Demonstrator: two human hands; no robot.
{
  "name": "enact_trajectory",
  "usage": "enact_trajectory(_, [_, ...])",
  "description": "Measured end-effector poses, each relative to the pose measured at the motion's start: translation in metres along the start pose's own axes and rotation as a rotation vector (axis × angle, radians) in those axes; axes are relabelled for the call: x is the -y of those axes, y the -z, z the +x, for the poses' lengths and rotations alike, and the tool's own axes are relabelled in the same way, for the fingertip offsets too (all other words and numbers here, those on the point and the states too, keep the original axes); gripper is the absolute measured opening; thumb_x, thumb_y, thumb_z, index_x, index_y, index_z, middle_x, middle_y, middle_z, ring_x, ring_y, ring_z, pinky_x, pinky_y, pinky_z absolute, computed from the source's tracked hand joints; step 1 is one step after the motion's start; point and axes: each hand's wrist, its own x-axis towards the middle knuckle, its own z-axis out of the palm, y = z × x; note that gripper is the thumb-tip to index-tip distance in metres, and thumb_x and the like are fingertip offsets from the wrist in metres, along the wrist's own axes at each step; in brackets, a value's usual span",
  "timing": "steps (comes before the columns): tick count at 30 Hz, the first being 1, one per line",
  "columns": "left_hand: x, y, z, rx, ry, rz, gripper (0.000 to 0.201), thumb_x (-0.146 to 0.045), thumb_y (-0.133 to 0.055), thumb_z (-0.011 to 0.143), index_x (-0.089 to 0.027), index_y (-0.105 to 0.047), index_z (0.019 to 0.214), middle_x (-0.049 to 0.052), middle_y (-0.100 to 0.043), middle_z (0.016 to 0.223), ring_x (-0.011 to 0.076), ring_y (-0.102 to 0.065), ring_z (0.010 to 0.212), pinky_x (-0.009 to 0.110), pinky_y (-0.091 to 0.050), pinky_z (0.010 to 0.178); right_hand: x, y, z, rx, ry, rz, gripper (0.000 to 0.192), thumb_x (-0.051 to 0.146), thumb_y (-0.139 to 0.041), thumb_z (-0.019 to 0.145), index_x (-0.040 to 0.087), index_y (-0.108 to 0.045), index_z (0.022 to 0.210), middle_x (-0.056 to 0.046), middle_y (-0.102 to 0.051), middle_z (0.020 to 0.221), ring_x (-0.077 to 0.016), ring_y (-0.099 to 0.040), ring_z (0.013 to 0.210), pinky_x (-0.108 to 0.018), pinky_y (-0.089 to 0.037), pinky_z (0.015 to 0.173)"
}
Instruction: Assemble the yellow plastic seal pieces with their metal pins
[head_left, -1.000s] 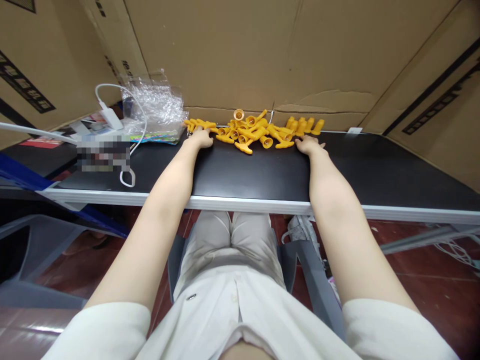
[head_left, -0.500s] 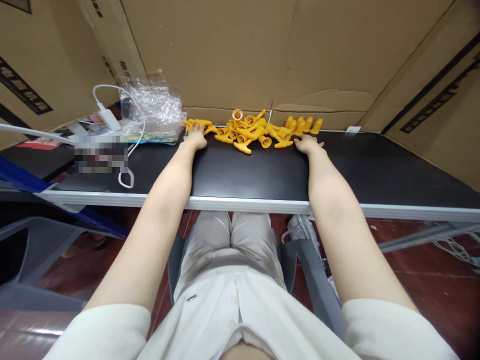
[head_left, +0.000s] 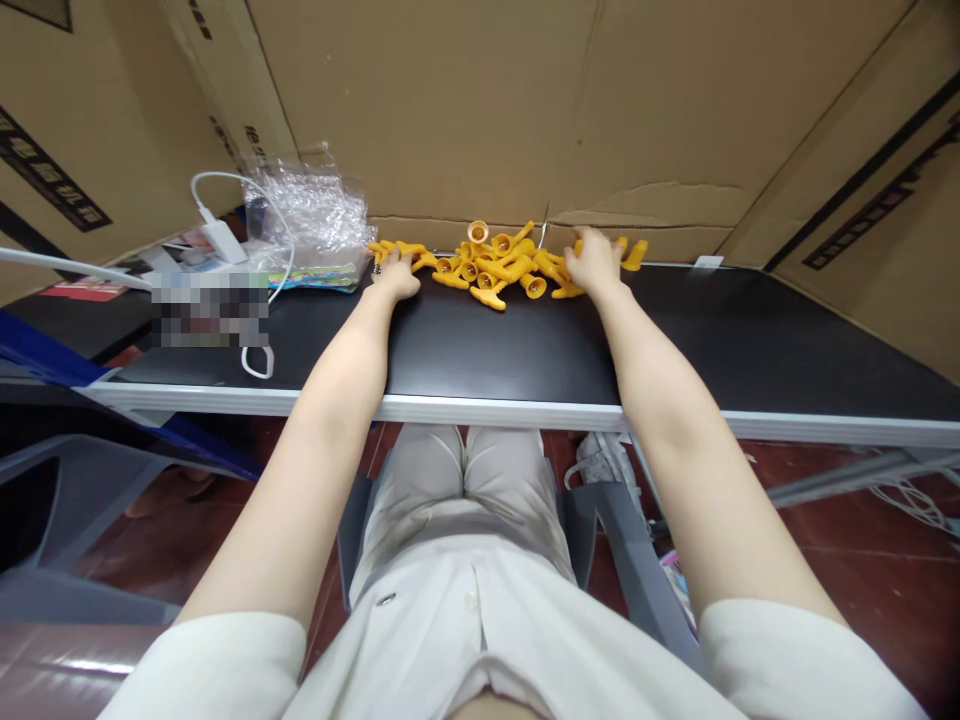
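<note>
A heap of several small yellow plastic parts [head_left: 501, 262] lies at the far edge of the black table [head_left: 525, 350], against the cardboard wall. My left hand [head_left: 395, 272] rests palm down at the left end of the heap, fingers on the outermost yellow pieces. My right hand [head_left: 594, 262] lies over the right end of the heap, fingers spread on a row of upright yellow parts [head_left: 634, 254]. Whether either hand grips a piece is hidden under the palms.
A crumpled clear plastic bag [head_left: 307, 215] sits left of the heap, with a white charger and cable [head_left: 225, 240] beside it. Cardboard sheets [head_left: 480, 100] wall the table at the back and sides. A grey chair frame [head_left: 615, 540] shows below the table edge.
My right hand has moved forward and left from the bare tabletop onto the right end of the yellow heap. My left hand has stayed at the left end.
</note>
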Motion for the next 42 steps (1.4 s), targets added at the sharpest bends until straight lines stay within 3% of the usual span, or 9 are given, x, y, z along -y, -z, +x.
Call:
enact_trajectory(4, [-0.028,0.016,-0.020,0.104,0.135,-0.017,0.086,-0.014,-0.059,0.086,-0.011,-0.041,0.170,0.018,-0.022,0.186,0.0402,-0.023,0.173,0.068,-0.027,0.139,0.040,-0.007,0.006,0.045,0.286,0.001,0.067,0.030,-0.043,0.108,0.021,-0.037,0.174,-0.014,-0.037,0.179,-0.0342,-0.035,0.166,-0.066,-0.022,0.135])
enact_trajectory(8, [-0.036,0.021,-0.024,0.052,0.144,-0.038,0.080,-0.017,-0.056,0.087,-0.009,-0.046,0.166,0.015,-0.023,0.186,0.0378,-0.019,0.174,0.066,-0.021,0.141,0.079,-0.015,0.019,0.067,0.441,0.012,0.068,0.029,-0.047,0.106,0.021,-0.039,0.173,-0.018,-0.037,0.178,-0.0404,-0.041,0.162,-0.077,-0.019,0.131])
enact_trajectory(13, [-0.033,0.017,-0.016,-0.055,0.114,-0.027,0.072,-0.019,-0.059,0.087,-0.022,-0.058,0.159,0.010,-0.037,0.182,0.0299,-0.033,0.170,0.050,-0.027,0.143,0.112,-0.028,0.035,0.125,0.466,-0.001,0.077,0.015,-0.052,0.099,0.031,-0.040,0.174,-0.011,-0.033,0.182,-0.0431,-0.042,0.161,-0.081,-0.023,0.128])
enact_trajectory(18, [-0.044,0.018,-0.015,-0.096,0.027,-0.052,0.067,-0.017,-0.055,0.088,-0.019,-0.062,0.155,0.012,-0.043,0.179,0.0297,-0.036,0.169,0.048,-0.030,0.141,0.127,-0.035,0.030,0.113,0.420,-0.088,0.062,0.006,-0.045,0.098,0.016,-0.058,0.158,-0.021,-0.049,0.167,-0.0402,-0.057,0.146,-0.068,-0.033,0.127])
enact_trajectory(22, [-0.052,0.021,-0.015,-0.118,-0.054,-0.081,0.073,-0.016,-0.053,0.086,-0.015,-0.058,0.159,0.013,-0.042,0.179,0.0299,-0.035,0.169,0.047,-0.027,0.142,0.121,-0.035,0.030,0.031,0.453,-0.085,0.055,0.008,-0.044,0.100,0.011,-0.055,0.154,-0.024,-0.051,0.161,-0.0413,-0.056,0.143,-0.064,-0.038,0.122])
enact_trajectory(27, [-0.057,0.023,-0.016,-0.171,-0.186,-0.146,0.086,-0.020,-0.058,0.087,-0.029,-0.041,0.171,0.006,-0.041,0.180,0.0316,-0.034,0.169,0.055,-0.025,0.141,0.098,-0.023,0.033,-0.097,0.547,-0.046,0.048,0.020,-0.031,0.109,0.015,-0.058,0.148,-0.020,-0.056,0.154,-0.0403,-0.056,0.137,-0.059,-0.044,0.116])
enact_trajectory(34, [-0.065,0.021,-0.021,-0.172,-0.314,-0.186,0.072,-0.030,-0.057,0.098,-0.026,-0.044,0.169,0.013,-0.053,0.171,0.0320,-0.049,0.160,0.050,-0.035,0.134,0.076,0.010,0.009,-0.069,0.699,-0.144,0.056,0.022,-0.016,0.113,0.018,-0.062,0.144,-0.014,-0.052,0.163,-0.0353,-0.050,0.148,-0.055,-0.037,0.125])
enact_trajectory(39, [-0.067,0.013,-0.017,-0.216,-0.411,-0.238,0.056,-0.030,-0.062,0.095,-0.022,-0.062,0.150,0.015,-0.078,0.134,0.0319,-0.071,0.129,0.047,-0.050,0.119,0.059,-0.006,-0.002,-0.094,0.746,-0.086,0.056,0.024,-0.015,0.114,0.018,-0.063,0.141,-0.015,-0.055,0.160,-0.0342,-0.050,0.149,-0.057,-0.037,0.124])
enact_trajectory(42, [-0.072,0.014,-0.018,-0.278,-0.432,-0.193,0.044,-0.024,-0.065,0.091,-0.022,-0.070,0.134,0.014,-0.079,0.123,0.0309,-0.073,0.119,0.045,-0.052,0.113,0.048,-0.024,-0.002,-0.145,0.754,-0.022,0.046,0.032,-0.031,0.112,0.014,-0.061,0.142,-0.022,-0.058,0.156,-0.0379,-0.056,0.140,-0.060,-0.040,0.118])
